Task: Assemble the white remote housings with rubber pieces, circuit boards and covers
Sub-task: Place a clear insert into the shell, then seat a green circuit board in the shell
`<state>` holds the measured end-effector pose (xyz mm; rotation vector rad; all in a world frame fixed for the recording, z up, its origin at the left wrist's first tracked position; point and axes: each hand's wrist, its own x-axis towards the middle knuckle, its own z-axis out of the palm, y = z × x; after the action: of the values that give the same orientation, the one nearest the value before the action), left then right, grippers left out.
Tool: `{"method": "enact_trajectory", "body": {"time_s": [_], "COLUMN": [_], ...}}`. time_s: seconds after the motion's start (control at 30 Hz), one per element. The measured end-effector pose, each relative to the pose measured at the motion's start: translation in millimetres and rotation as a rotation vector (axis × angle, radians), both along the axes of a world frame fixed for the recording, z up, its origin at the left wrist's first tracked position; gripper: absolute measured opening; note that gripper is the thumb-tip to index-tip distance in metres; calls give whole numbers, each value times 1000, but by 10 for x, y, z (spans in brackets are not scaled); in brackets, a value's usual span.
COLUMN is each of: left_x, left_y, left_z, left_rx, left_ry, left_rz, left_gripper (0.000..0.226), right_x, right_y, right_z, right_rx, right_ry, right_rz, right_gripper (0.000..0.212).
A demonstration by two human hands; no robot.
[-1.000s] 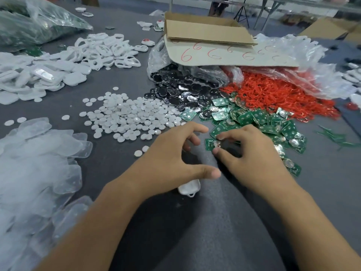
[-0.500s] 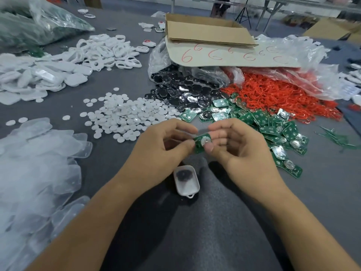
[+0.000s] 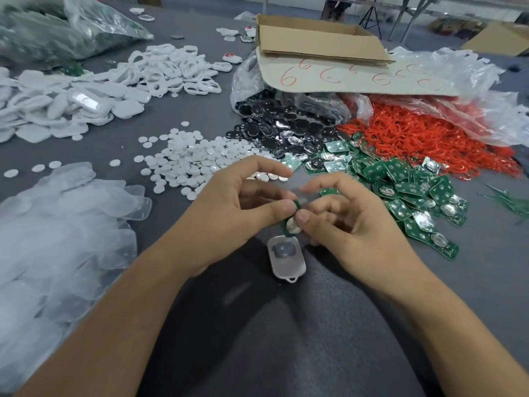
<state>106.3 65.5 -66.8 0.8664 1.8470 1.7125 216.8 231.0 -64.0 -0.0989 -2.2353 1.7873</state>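
While pinching green circuit board [image 3: 292, 224] between left hand [image 3: 229, 213] and right hand [image 3: 352, 227]
Held close to white housing [image 3: 286, 260] lying open on tabletop [image 3: 486, 267].

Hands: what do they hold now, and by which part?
One green circuit board, pinched by both: the left hand at its upper left edge, the right hand at its right edge.

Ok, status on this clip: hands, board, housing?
Hands: left hand and right hand both pinch one green circuit board. Just below them in view, white housing lies open side up, dark rubber piece inside. Nothing between board and housing.
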Motion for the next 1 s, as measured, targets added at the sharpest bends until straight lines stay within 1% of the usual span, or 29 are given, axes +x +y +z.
{"method": "enact_trajectory", "body": {"time_s": [0.03, 0.1, 0.13, 0.2, 0.27, 0.33, 0.4, 0.57, 0.67, 0.73, 0.83, 0.87, 0.9, 0.93, 1.0], "left_x": [-2, -24, -41, -71, -59, -34, -7, 14, 13, 11, 9, 9, 7, 5, 7], "left_y": [-4, -39, -70, -150, -206, -220, -202, -167, -165, -164, -170, -173, -175, -176, -175], "left_z": [6, 30, 40, 61, 74, 68, 66, 51, 41, 36, 33, 36, 37, 37, 35], "left_rx": [0, -33, -79, -239, -386, -442, -453, -450, -443, -429, -426, -425, -421, -419, -413], "left_ry": [-2, 21, 55, 171, 248, 274, 300, 322, 332, 335, 355, 358, 359, 360, 357], "left_rz": [4, 3, -17, -112, -231, -301, -306, -285, -272, -275, -274, -271, -269, -268, -262], "left_gripper": [40, 48, 54, 72, 91, 101, 102, 92, 89, 86, 77, 74, 73, 72, 72], "right_x": [3, 6, 7, 10, 10, 12, 19, 34, 34, 30, 11, 6, 3, 1, 10], "right_y": [8, 40, 55, 73, 80, 68, 62, 101, 127, 152, 213, 235, 259, 278, 285], "right_z": [8, 15, 10, -4, -14, -8, -4, 4, 19, 9, -6, -17, -32, -49, -69], "right_rx": [-4, -14, -34, -76, -42, 1, -1, -16, -29, -74, -166, -138, -48, 101, 439], "right_ry": [-12, -46, -72, -115, -128, -125, -133, -170, -160, -117, -66, -75, -100, -136, -199], "right_rz": [19, 34, 26, 3, -17, -10, 24, 64, 97, 54, -98, -155, -211, -256, -294], "right_gripper": [24, 22, 19, 15, 13, 12, 11, 7, 8, 9, 8, 10, 14, 17, 17]}}
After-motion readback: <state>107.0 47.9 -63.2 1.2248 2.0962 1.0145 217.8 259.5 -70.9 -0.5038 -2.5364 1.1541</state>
